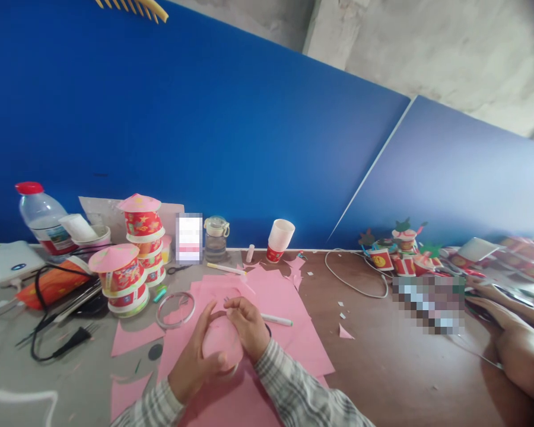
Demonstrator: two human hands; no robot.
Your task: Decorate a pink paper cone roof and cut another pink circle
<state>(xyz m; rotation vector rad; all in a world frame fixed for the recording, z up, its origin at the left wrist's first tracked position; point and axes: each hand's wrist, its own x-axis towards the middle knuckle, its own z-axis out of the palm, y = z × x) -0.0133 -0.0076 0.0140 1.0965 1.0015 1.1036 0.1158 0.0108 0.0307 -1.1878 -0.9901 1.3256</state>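
A round pink paper cone sits low in the middle, with a pale rim showing beneath its near edge. My left hand wraps round its left side, thumb across the front and fingers behind. On the far right side of the cone, my right hand is closed, its fingers bent and pinched at the edge. A small greyish tip shows by those fingers, too little to name. Beneath both hands lie pink paper sheets. A white marker rests just right of my right hand, and a roll of tape lies to the left.
Stacked red paper cups with pink cone roofs stand at left, near a plastic bottle and a black plug. A glass jar and stacked cups line the blue partition. Another person's arm rests at right.
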